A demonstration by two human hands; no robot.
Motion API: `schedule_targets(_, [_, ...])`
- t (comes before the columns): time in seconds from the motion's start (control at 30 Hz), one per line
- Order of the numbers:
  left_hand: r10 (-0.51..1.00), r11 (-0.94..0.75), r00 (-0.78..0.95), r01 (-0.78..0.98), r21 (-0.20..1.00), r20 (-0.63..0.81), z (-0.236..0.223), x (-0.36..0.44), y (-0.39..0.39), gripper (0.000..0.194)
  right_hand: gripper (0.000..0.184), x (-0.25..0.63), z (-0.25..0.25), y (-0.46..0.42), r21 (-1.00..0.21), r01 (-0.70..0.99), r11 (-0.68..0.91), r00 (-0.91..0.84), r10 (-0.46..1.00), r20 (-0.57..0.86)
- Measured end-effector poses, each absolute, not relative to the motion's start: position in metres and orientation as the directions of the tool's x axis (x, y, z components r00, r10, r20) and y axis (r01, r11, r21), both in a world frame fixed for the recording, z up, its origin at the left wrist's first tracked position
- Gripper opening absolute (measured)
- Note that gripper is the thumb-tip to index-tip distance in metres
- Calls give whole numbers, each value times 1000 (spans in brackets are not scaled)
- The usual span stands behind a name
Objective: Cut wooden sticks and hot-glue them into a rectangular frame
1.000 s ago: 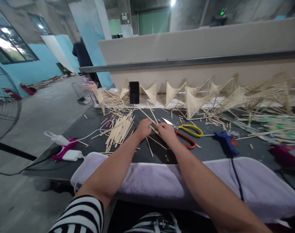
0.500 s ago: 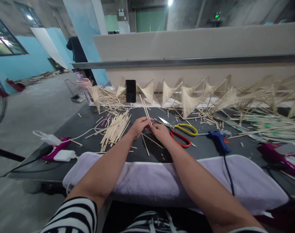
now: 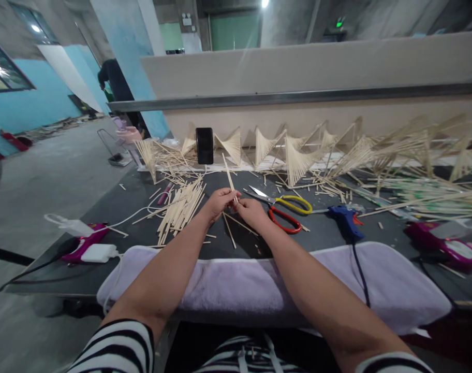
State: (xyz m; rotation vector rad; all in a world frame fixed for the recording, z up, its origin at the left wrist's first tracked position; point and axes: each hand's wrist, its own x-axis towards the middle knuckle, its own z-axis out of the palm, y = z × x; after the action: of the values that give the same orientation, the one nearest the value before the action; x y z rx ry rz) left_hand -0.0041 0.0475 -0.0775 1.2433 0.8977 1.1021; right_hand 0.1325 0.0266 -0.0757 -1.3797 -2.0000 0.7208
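My left hand (image 3: 219, 203) and my right hand (image 3: 250, 212) meet over the dark tabletop, both pinched on thin wooden sticks (image 3: 230, 178) that stand up and lean away from me. A loose pile of the same sticks (image 3: 180, 208) lies just left of my left hand. Scissors with a yellow and a red handle (image 3: 284, 208) lie just right of my right hand. A few single sticks lie flat under my hands.
A blue glue gun (image 3: 346, 220) lies right of the scissors, its cord running over a white towel (image 3: 395, 290) along the near edge. A pink glue gun (image 3: 80, 243) lies left. A black phone (image 3: 204, 145) and fan-shaped stick structures (image 3: 298, 155) line the back. A person (image 3: 115, 85) stands far left.
The sticks between my hands have been raised from nearly flat to leaning upright. My hands have closed in on each other, and the view has drifted slightly.
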Motion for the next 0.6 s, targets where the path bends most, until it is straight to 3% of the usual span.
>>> schedule_targets(0.6, [953, 55, 302, -259, 964, 27, -80, -8, 47, 27, 38, 134, -72, 25, -736, 592, 330, -305, 936, 174])
